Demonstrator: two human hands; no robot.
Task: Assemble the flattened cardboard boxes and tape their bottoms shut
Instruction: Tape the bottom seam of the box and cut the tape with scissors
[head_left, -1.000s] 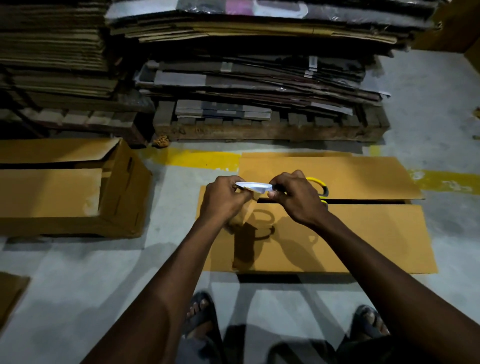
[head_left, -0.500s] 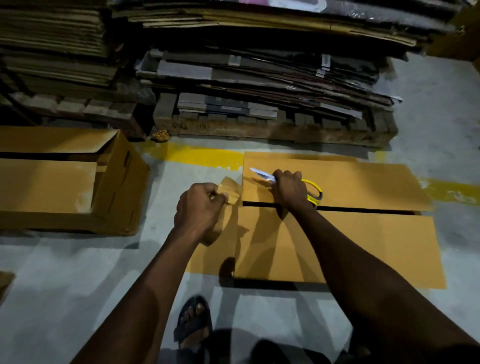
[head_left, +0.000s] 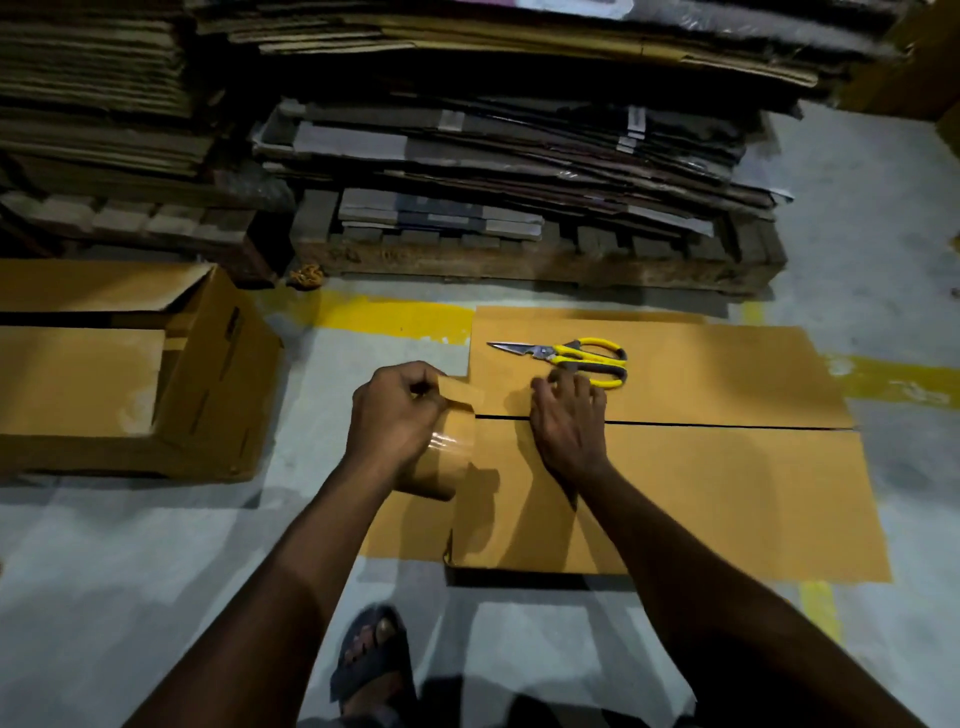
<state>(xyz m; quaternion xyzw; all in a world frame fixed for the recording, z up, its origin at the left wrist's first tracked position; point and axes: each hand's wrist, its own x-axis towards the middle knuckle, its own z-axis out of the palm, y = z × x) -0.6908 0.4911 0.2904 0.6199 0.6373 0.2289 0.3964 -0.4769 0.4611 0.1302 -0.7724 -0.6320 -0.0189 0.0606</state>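
A brown cardboard box (head_left: 727, 488) stands on the floor with its two bottom flaps folded flat and a dark seam between them. My left hand (head_left: 395, 415) pinches the end of a strip of brown tape (head_left: 457, 395) at the box's left edge, the strip hanging down over the side. My right hand (head_left: 569, 421) rests on the flaps over the seam, fingers relaxed and spread. Yellow-handled scissors (head_left: 576, 356) lie on the far flap just beyond my right hand, blades pointing left.
An assembled box (head_left: 208, 374) lies on its side at the left. Wooden pallets (head_left: 519, 254) stacked with flattened cardboard fill the back. Yellow floor marking (head_left: 395, 317) runs behind the box. My sandalled foot (head_left: 374, 660) is below.
My right hand has set the scissors down on the far flap and drawn back onto the seam. My left hand still holds the cut tape end, now lower at the box's left edge.
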